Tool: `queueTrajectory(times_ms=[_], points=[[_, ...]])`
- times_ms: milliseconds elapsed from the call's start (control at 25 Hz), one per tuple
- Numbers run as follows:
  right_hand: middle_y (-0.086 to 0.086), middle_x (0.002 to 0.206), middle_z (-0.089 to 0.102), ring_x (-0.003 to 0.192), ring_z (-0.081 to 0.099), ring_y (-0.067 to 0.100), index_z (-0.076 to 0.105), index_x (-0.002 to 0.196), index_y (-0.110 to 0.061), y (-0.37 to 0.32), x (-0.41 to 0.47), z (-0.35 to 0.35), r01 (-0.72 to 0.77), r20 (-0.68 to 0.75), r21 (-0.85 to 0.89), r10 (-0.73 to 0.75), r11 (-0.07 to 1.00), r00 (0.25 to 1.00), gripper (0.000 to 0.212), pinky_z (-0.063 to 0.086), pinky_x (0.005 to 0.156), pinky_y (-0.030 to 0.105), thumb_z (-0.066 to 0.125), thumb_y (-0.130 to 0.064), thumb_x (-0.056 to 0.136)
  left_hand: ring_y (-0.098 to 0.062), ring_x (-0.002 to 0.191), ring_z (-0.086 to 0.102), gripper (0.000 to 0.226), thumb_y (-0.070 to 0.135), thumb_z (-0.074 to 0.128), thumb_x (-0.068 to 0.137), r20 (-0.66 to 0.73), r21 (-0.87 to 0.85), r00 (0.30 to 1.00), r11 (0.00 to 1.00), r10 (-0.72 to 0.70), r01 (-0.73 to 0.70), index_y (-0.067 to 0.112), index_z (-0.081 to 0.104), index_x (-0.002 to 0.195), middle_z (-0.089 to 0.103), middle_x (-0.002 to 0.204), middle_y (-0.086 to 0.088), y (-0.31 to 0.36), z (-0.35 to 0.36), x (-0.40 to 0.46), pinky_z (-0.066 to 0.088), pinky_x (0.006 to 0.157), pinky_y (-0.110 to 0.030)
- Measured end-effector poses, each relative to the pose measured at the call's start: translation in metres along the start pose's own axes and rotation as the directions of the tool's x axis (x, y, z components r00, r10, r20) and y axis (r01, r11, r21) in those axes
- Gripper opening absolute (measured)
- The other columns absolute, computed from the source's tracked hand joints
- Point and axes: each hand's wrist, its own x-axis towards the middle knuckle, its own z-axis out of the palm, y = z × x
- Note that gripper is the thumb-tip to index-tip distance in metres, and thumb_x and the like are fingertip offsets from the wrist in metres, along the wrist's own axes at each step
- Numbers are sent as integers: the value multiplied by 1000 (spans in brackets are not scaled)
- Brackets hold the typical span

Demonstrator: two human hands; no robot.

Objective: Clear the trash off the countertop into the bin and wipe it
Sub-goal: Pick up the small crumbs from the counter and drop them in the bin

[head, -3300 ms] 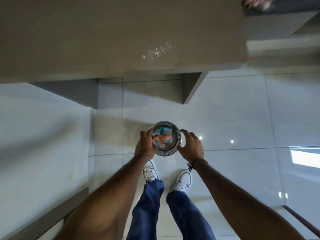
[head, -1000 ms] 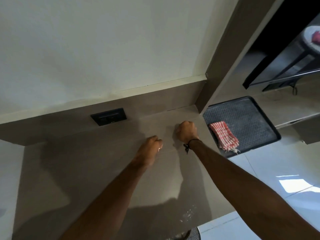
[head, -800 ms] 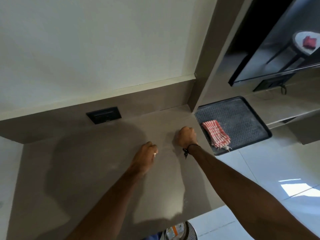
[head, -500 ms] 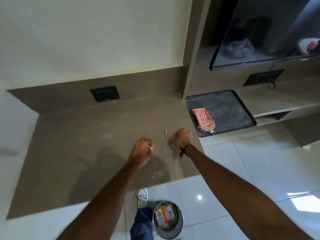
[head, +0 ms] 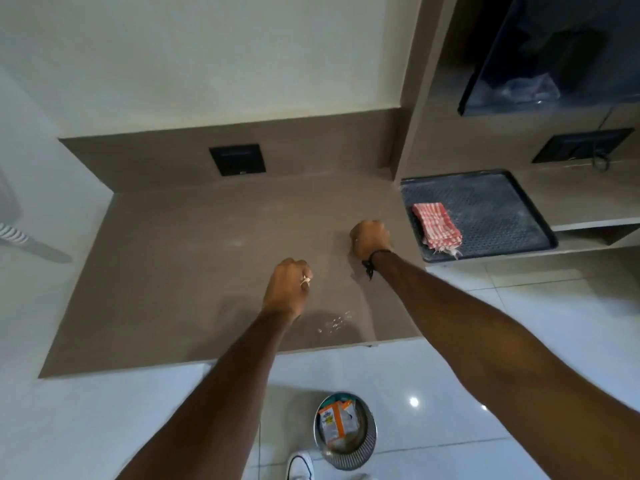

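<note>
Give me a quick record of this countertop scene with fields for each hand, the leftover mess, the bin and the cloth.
left hand: fisted over the countertop, small pale scrap between fingers
right hand: fisted near counter's right edge, contents hidden
crumbs: scattered near front edge
bin: on floor below, packets inside
checked cloth: folded on black tray, untouched

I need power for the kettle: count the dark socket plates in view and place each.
2. One socket plate is set in the backsplash behind the countertop. The other is on the wall right of the black tray, with a cable at it.
</note>
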Motion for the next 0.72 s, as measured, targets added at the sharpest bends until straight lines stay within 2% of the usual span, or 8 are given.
queueTrajectory(times_ms=[120, 200, 280, 360, 440, 520, 600, 720], points=[[25, 127, 63, 118, 62, 43, 66, 122, 0, -5, 8, 14, 32, -14, -134, -34, 990, 999, 32, 54, 96, 48, 52, -6, 94, -32, 87, 67, 30, -9, 54, 79, -7, 4, 999, 999, 35, -35, 10, 76, 87, 68, 97, -17, -10, 7, 3, 57, 81, -36], [26, 124, 64, 115, 63, 44, 66, 119, 2, -1, -6, 15, -1, -40, -117, -3, 993, 999, 30, 55, 92, 48, 52, -6, 93, -32, 83, 67, 30, -9, 53, 78, 6, -21, 1000, 999, 29, -29, 9, 76, 86, 68, 94, -16, -10, 8, -8, 56, 77, -35], [23, 113, 70, 107, 68, 40, 71, 108, 0, 8, -42, 12, -70, -32, -18, 70, 997, 997, 25, 59, 88, 45, 60, -7, 87, -31, 80, 66, 27, -8, 55, 78, 1, -47, 998, 997, 60, -60, 8, 75, 85, 67, 90, -15, -4, 8, -31, 54, 74, -34], [17, 94, 77, 91, 74, 34, 79, 88, -5, 24, -97, 16, -106, -21, 138, 110, 985, 994, 18, 62, 80, 37, 65, -9, 77, -28, 80, 65, 20, -4, 57, 83, 20, -85, 987, 984, 160, -157, 8, 73, 88, 66, 91, -14, 1, 16, -70, 53, 74, -35], [9, 82, 80, 79, 75, 26, 83, 77, -11, 42, -162, 29, -95, -44, 266, 111, 959, 993, 15, 61, 73, 30, 69, -8, 71, -24, 89, 64, 18, 1, 58, 88, 108, -89, 951, 956, 289, -280, 8, 73, 95, 67, 97, -10, -1, 33, -119, 54, 80, -35], [4, 80, 80, 73, 74, 20, 82, 72, -14, 61, -215, 51, -75, -110, 337, 118, 938, 987, 12, 52, 66, 20, 74, -8, 67, -22, 98, 63, 18, 8, 59, 91, 208, -51, 913, 936, 352, -349, 10, 73, 102, 67, 102, -7, -11, 57, -156, 57, 80, -35], [1, 83, 80, 70, 73, 16, 82, 70, -17, 83, -255, 85, -136, -113, 352, 187, 926, 976, 10, 43, 63, 15, 76, -10, 67, -22, 100, 61, 17, 11, 58, 93, 303, -24, 894, 940, 331, -340, 12, 72, 103, 66, 103, -6, -26, 90, -185, 57, 80, -36], [3, 84, 79, 75, 72, 19, 82, 71, -17, 132, -279, 172, -312, -22, 374, 345, 873, 938, 12, 40, 63, 15, 74, -8, 71, -25, 98, 63, 17, 6, 62, 88, 436, -20, 878, 978, 196, -208, 11, 72, 101, 67, 103, -9, -74, 155, -204, 55, 84, -37]])
